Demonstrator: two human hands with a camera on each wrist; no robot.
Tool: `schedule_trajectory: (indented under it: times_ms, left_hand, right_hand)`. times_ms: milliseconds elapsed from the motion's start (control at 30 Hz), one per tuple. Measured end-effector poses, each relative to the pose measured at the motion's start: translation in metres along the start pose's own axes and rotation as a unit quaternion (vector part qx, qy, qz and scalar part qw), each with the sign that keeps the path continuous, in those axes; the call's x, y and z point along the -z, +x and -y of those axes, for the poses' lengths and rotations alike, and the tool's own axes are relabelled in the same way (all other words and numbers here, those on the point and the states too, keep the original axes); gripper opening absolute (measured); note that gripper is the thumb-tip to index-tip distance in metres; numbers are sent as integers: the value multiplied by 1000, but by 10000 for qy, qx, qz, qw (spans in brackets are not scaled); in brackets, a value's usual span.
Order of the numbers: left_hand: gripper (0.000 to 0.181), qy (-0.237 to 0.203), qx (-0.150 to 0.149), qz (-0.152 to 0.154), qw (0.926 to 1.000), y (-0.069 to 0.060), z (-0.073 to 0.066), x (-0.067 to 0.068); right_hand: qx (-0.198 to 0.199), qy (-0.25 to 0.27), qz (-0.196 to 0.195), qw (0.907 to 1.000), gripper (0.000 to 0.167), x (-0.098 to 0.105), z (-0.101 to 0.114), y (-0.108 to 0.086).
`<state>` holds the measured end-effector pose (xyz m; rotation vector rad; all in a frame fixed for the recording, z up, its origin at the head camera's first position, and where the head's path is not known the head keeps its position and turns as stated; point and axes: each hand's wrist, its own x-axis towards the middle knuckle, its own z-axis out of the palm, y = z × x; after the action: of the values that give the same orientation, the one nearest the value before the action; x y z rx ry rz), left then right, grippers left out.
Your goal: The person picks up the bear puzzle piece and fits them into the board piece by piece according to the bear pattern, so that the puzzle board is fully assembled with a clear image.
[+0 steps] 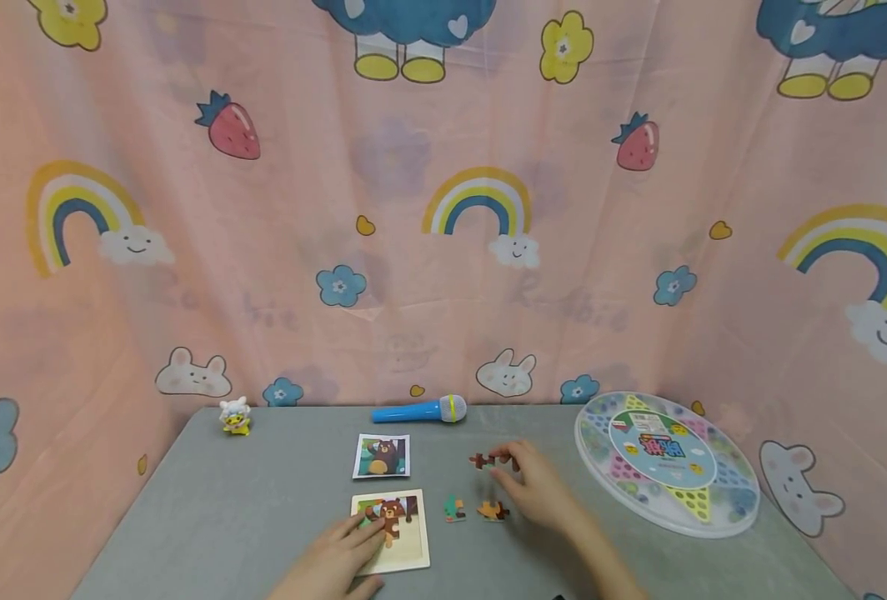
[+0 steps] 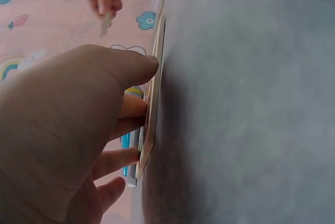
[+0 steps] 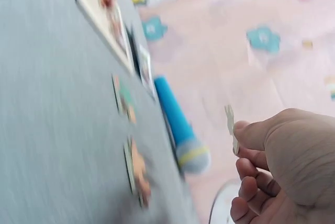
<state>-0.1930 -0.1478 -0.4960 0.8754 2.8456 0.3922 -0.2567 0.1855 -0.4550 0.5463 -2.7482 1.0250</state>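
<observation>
A wooden jigsaw board (image 1: 409, 550) with a partly filled bear picture lies at the near middle of the table. My left hand (image 1: 338, 550) rests on its left side, fingers extended over the picture and thumb by the near edge. Right of the board and above the table, my right hand (image 1: 537, 487) pinches a brown puzzle piece (image 3: 230, 122) between thumb and forefinger; the right wrist view shows it edge-on. Below that hand lie a green puzzle piece (image 1: 454, 508) and an orange-brown puzzle piece (image 1: 492, 511).
A bear picture card (image 1: 382, 457) lies behind the board. Farther back are a blue toy microphone (image 1: 417, 412) and a small figurine (image 1: 236, 417). A round game board (image 1: 669, 462) lies at the right. A pink printed curtain (image 1: 443, 317) hangs behind the table.
</observation>
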Motion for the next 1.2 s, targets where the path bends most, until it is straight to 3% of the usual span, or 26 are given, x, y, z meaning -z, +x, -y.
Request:
schedule_trajectory:
  times_ms: [167,300,433,600,867,1200]
  left_hand:
    - [61,62,-102,-107,9999,0,-3,-4]
    - [64,-91,60,-1,9999,1,-4,-5]
    - [66,-114,266,117,9995,3,-6,-5]
    - [67,-23,319,205,9993,5,-8,-5]
    - [62,-3,-204,83,9998,7,-8,-10]
    - [58,-165,-340,211,9991,9,-3,-17]
  right_hand:
    - [440,140,227,9987,19,-12,24,-4]
    - [631,163,433,9969,20,-24,35,-6]
    - [603,365,775,9945,21,-39,36,-8]
    - [505,694,1279,9881,21,-58,30,-11]
    - [688,730,1414,9849,21,-76,27,-14]
    - [682,508,1472,9854,23,-83,34,-17]
